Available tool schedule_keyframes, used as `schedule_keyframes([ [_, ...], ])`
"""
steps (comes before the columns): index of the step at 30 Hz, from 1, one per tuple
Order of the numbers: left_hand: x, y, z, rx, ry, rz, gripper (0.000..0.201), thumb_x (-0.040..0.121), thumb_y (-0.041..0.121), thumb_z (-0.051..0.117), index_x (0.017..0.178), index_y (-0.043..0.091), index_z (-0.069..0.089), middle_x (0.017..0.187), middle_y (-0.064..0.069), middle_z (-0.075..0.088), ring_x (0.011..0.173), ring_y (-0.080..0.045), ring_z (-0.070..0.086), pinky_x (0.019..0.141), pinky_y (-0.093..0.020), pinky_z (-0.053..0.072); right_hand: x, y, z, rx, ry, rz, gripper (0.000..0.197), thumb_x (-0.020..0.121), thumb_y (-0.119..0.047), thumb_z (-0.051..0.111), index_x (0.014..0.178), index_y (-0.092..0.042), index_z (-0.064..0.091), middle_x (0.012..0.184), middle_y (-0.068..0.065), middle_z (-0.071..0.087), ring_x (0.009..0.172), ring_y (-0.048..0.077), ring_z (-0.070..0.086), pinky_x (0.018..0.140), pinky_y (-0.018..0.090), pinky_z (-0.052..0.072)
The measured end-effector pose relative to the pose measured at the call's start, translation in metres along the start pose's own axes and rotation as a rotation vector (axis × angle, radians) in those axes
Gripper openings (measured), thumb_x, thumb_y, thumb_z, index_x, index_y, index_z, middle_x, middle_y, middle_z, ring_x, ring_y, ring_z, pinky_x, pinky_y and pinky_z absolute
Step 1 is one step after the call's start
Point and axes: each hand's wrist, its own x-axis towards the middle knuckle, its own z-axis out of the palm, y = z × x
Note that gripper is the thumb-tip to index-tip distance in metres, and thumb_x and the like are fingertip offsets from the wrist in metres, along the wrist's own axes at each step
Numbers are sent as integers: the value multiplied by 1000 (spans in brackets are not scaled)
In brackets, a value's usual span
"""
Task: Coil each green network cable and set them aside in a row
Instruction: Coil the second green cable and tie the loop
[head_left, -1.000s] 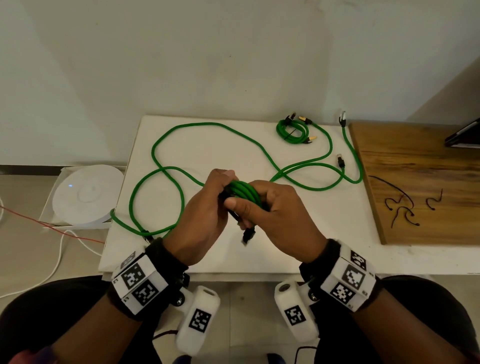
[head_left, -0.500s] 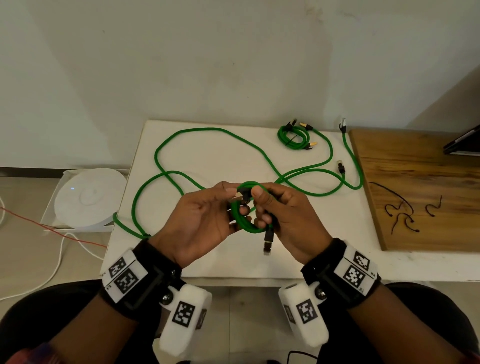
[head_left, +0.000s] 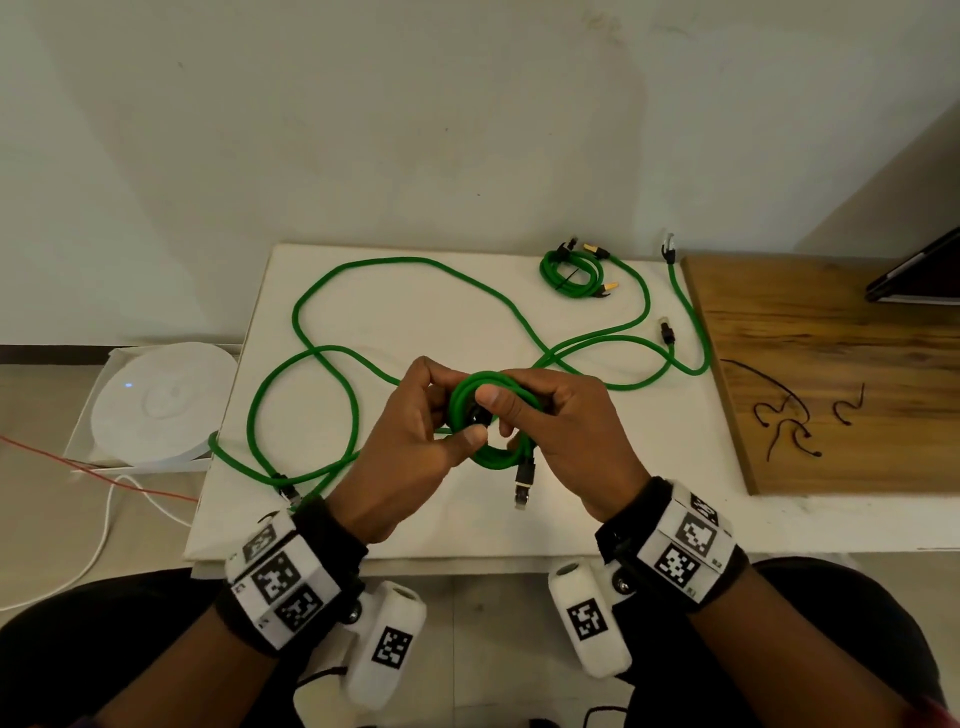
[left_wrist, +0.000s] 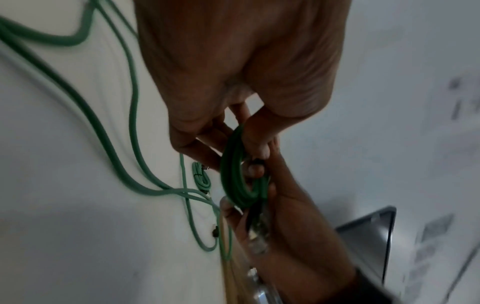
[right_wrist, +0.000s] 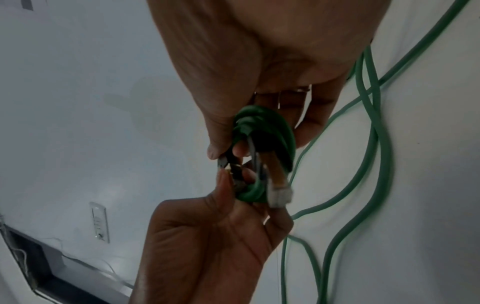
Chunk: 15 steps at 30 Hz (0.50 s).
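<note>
1. Table (head_left: 363, 530): white top, set against a pale wall. It carries all the green cables.
2. Board (head_left: 831, 332): brown wood grain, at the table's right edge. A few thin dark wire ties (head_left: 784, 415) lie on it.
3. White disc (head_left: 161, 405): round, on the floor left of the table, with a small blue light on its top.
4. Loose cables (head_left: 322, 291): long green cord, matte and round, sprawling in wide loops over the left and far part of the table. One black plug (head_left: 667, 332) lies near the board, another (head_left: 669, 253) at the far edge.
5. Tied coil (head_left: 571, 273): a small green bundle at the far edge, flat on the table, gold-tipped plugs sticking out, bound across by a dark tie.
6. Held coil (head_left: 493, 457): several tight turns of the same green cord, forming a ring held in the air above the table's near middle, between both hands. One end hangs free below the ring: black boot with a clear plug (head_left: 522, 488).
7. Left hand (head_left: 410, 457): fingers curled, thumb and fingertips pinching the coil's left side; in the right wrist view they pinch at a dark plug by the ring.
8. Right hand (head_left: 566, 441): thumb across the ring's top, fingers curled behind it, gripping the coil.
</note>
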Motion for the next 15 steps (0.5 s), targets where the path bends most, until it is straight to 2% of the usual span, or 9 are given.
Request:
schedule_keyframes([
  [2,-1,-3,4,60,45,59,32,83,16,72,110,16,55,104,-6,69,100,-24,68,87,-43,59,1,-1,-1,-2,8,4,16,94,-23,73,103,-14,81,74,2,71,65,12,62,59,32,60],
  [4,-1,-2,5,92,69,99,32,84,19,73,112,16,57,104,-5,68,98,-29,69,85,-48,61,2,-3,-1,1,9,7,16,94,-24,72,102,-13,81,71,0,69,64,11,60,59,32,60],
  [8,0,1,5,80,82,124,31,83,21,75,109,16,59,103,-7,68,92,-34,68,73,-38,60,2,-5,-2,12,6,8,16,94,-23,71,101,-13,81,63,-7,64,58,10,57,57,30,58],
  [11,-2,2,7,82,82,133,31,84,20,75,108,13,59,102,-6,68,92,-32,70,74,-42,63,1,-5,-3,47,-6,23,16,94,-22,72,101,-11,81,60,-6,62,55,11,54,55,28,55],
  [15,-5,3,10,113,54,148,29,91,11,75,110,10,54,102,-7,64,87,-32,71,61,-38,63,1,-6,-7,-21,-26,-32,15,94,-20,73,102,-10,81,62,-10,66,55,10,57,57,23,52],
])
